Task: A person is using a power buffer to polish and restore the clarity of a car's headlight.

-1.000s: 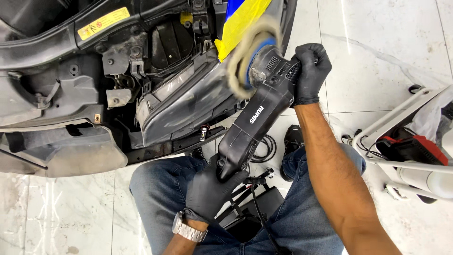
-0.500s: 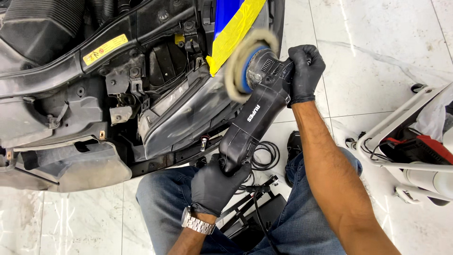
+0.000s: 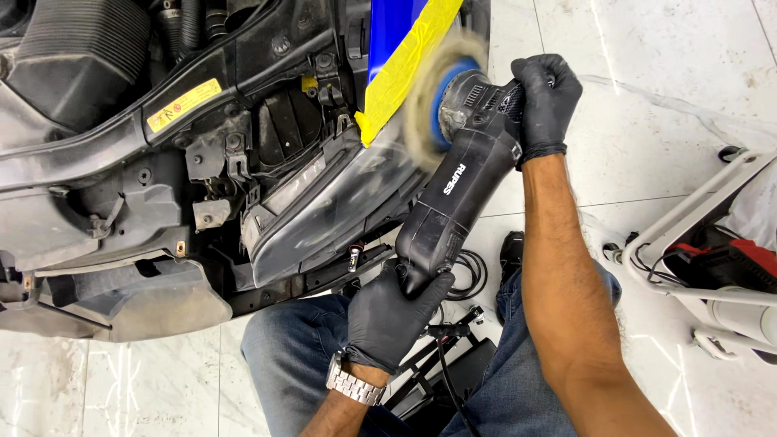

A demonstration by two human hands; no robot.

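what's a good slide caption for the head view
Gloved hands, left and right, press a black polisher with its blurred pad against a headlight.

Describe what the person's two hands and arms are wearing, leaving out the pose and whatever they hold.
Both hands wear snug black textured work gloves that end at the wrist. The left hand has a silver metal link-bracelet wristwatch just below the glove cuff. The right hand has no watch, and its glove cuff is gathered tight at the wrist. Both forearms are bare, with no sleeves in view.
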